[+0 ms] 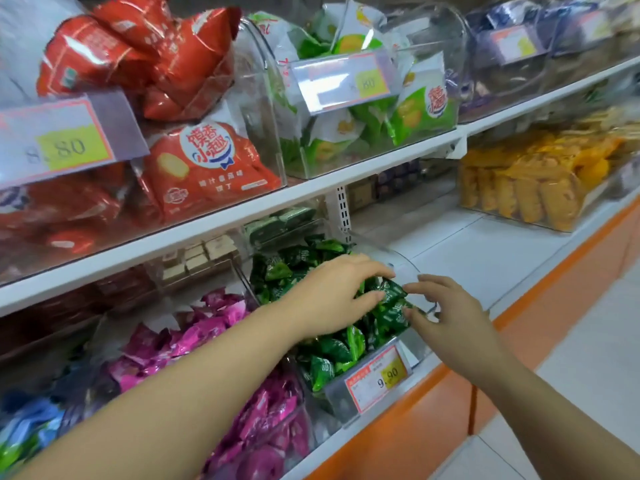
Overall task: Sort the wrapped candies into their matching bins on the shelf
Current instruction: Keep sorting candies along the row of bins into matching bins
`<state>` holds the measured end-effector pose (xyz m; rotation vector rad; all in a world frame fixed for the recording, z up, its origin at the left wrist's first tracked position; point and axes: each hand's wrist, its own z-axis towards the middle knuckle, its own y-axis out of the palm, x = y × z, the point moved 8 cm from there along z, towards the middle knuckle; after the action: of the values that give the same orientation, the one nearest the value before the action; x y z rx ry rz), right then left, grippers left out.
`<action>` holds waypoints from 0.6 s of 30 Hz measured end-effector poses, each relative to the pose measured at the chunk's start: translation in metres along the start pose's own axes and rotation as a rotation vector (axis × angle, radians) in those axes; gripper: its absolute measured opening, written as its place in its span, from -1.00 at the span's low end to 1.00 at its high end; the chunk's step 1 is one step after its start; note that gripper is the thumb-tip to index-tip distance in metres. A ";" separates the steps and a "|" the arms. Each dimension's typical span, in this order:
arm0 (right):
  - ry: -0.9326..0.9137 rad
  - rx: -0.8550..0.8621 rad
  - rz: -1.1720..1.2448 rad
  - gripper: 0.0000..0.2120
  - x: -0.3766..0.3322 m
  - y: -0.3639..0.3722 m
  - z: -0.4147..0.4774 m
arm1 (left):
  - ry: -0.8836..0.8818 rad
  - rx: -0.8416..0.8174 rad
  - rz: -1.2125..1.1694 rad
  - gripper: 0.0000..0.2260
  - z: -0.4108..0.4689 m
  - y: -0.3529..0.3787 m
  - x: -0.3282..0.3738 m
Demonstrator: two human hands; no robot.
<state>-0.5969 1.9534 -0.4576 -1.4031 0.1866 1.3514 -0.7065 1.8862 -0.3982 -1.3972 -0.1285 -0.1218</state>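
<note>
Both hands meet over the clear bin (407, 268) of green candies (332, 355). The left hand (332, 299) and right hand (446, 313) each pinch one end of a green candy (393, 294) between them, fingers curled.

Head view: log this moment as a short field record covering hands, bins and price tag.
left hand: palm down over the green candies, fingers on them
right hand: fingertips pinching a green candy at the bin's right edge
green bin: clear, lower shelf, full of green wrappers
neighbouring bin: pink candies to its left
price tag: on the green bin's front, reads 9.90
</note>
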 end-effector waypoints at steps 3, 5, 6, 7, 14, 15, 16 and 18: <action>0.042 -0.019 0.074 -0.66 0.008 -0.002 0.002 | -0.029 -0.132 0.006 -0.61 0.032 0.028 -0.005; 0.059 0.010 0.123 -0.66 0.013 -0.005 0.004 | -0.081 -0.253 0.034 -0.56 0.042 0.048 -0.011; 0.061 0.020 0.139 -0.68 0.016 -0.006 0.005 | -0.099 -0.306 0.078 -0.53 0.043 0.056 -0.013; 0.063 0.024 0.153 -0.69 0.017 -0.006 0.007 | -0.110 -0.354 0.134 -0.50 0.043 0.062 -0.015; 0.076 0.022 0.196 -0.73 0.021 -0.007 0.009 | -0.074 -0.543 0.282 -0.52 0.026 0.061 -0.018; 0.079 0.020 0.196 -0.73 0.021 -0.008 0.009 | -0.069 -0.560 0.282 -0.52 0.021 0.059 -0.018; 0.082 0.017 0.199 -0.73 0.021 -0.008 0.009 | -0.063 -0.566 0.282 -0.52 0.016 0.057 -0.018; 0.085 0.011 0.200 -0.73 0.021 -0.007 0.008 | -0.048 -0.543 0.275 -0.54 0.005 0.051 -0.018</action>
<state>-0.5896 1.9736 -0.4670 -1.4637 0.3991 1.4511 -0.7158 1.9003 -0.4493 -1.9452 0.0650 0.1153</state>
